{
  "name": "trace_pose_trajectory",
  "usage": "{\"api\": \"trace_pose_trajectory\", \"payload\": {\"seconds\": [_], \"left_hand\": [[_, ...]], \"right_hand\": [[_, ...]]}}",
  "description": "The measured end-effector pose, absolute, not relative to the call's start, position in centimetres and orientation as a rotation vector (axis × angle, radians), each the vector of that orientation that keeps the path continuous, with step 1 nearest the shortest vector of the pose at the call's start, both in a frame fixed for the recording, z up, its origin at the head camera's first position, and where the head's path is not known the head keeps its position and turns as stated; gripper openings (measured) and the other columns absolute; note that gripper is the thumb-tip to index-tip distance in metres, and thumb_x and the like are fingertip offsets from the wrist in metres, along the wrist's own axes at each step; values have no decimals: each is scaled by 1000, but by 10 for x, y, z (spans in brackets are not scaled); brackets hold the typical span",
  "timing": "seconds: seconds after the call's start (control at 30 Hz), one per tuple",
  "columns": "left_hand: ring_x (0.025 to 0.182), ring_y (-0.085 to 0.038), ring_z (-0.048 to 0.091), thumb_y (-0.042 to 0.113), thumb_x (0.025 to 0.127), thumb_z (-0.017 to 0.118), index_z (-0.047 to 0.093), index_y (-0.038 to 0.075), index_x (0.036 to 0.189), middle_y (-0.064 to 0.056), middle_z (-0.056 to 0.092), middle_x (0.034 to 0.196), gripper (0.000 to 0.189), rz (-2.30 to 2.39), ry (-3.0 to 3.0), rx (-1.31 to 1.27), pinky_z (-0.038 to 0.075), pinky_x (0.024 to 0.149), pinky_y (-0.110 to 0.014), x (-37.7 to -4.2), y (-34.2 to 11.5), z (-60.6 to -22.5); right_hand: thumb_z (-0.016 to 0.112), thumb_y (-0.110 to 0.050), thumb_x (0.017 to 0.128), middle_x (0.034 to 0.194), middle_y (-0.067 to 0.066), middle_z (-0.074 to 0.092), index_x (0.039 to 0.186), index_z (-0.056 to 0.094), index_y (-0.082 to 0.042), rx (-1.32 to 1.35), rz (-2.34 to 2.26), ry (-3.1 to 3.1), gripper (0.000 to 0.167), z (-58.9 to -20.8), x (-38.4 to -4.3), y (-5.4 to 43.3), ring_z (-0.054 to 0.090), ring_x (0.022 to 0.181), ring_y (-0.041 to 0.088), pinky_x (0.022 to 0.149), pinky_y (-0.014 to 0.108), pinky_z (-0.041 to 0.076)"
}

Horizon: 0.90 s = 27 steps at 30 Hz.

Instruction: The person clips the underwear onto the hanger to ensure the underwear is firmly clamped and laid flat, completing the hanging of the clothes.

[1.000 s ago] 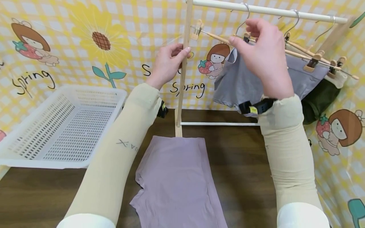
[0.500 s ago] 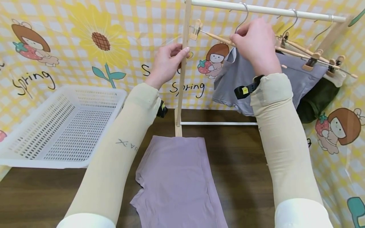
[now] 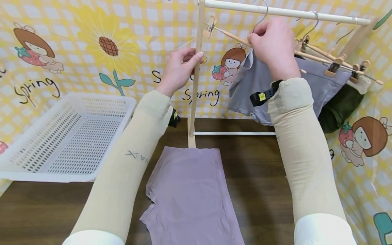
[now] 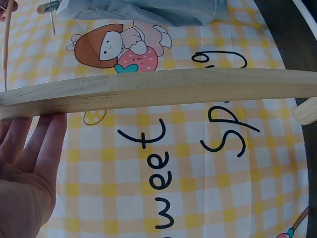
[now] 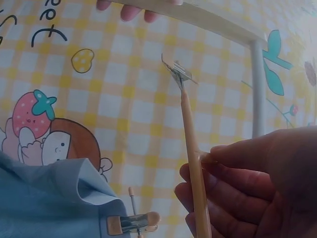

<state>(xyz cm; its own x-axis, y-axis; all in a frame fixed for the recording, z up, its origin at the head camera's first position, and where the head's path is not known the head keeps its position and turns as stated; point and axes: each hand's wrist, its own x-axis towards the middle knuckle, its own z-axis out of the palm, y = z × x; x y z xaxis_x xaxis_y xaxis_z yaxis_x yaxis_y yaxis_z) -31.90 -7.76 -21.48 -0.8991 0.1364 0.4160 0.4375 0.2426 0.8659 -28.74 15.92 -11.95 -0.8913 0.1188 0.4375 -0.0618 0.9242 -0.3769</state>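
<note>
In the head view my left hand (image 3: 180, 71) holds the rack's wooden upright post (image 3: 197, 81), thumb in front and fingers behind it. In the left wrist view those fingers (image 4: 42, 144) lie against the post's edge. My right hand (image 3: 277, 47) pinches the wooden bar of a clip hanger (image 3: 232, 36), thumb on one side and curled fingers on the other, as the right wrist view shows. Nothing is clipped at that hanger's visible end clip (image 3: 209, 27). Behind it, grey shorts (image 3: 249, 81) hang from another clip hanger. Mauve trousers (image 3: 190, 183) lie flat on the table below.
A white perforated basket (image 3: 70, 177) stands at the left. The rack's white top rail (image 3: 291, 12) carries several hangers, with dark green clothing (image 3: 340, 105) at the right. A white lower rail (image 3: 235, 133) crosses above the dark wooden table (image 3: 257, 190).
My right hand has moved down from spread fingers above the hanger and taken hold of its bar. The hanger has lifted slightly. My left hand has stayed on the post.
</note>
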Motion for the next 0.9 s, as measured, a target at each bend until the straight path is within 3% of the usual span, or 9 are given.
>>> {"api": "trace_pose_trajectory", "payload": {"seconds": [0.13, 0.4, 0.5, 0.7, 0.9], "left_hand": [[102, -17, 64, 33, 104, 60, 67, 5, 130, -7, 72, 110, 40, -1714, -2256, -541, 55, 87, -33, -320, -79, -216], [104, -19, 65, 34, 104, 60, 66, 7, 133, -11, 72, 114, 40, -1733, -2266, -528, 55, 86, -31, -321, -79, -215], [104, -20, 65, 33, 104, 60, 66, 6, 133, -12, 71, 115, 40, -1739, -2262, -532, 55, 85, -32, -322, -80, -215], [98, -20, 65, 33, 104, 60, 66, 5, 132, -7, 72, 110, 40, -1741, -2262, -530, 55, 84, -34, -322, -82, -217], [97, -18, 64, 34, 104, 60, 66, 5, 133, -10, 71, 112, 41, -1747, -2262, -524, 54, 83, -32, -323, -83, -216]], "right_hand": [[57, -37, 100, 85, -14, 59, 117, 78, -15, -20, 599, -2572, 34, -117, -284, 159, 46, 79, 3, 68, 21, 37], [61, -35, 99, 82, -16, 58, 118, 76, -10, 23, 679, -2539, 35, -119, -276, 161, 47, 83, 1, 74, 21, 40], [63, -34, 96, 77, -17, 58, 112, 76, -12, 40, 704, -2557, 30, -122, -275, 164, 49, 80, 1, 72, 22, 41], [68, -33, 93, 78, -16, 63, 92, 68, -27, 41, 725, -2601, 6, -128, -275, 167, 52, 76, 0, 71, 23, 39], [72, -29, 92, 74, -16, 63, 87, 69, -24, 89, 742, -2605, 7, -133, -274, 168, 54, 77, 5, 74, 25, 38]]}}
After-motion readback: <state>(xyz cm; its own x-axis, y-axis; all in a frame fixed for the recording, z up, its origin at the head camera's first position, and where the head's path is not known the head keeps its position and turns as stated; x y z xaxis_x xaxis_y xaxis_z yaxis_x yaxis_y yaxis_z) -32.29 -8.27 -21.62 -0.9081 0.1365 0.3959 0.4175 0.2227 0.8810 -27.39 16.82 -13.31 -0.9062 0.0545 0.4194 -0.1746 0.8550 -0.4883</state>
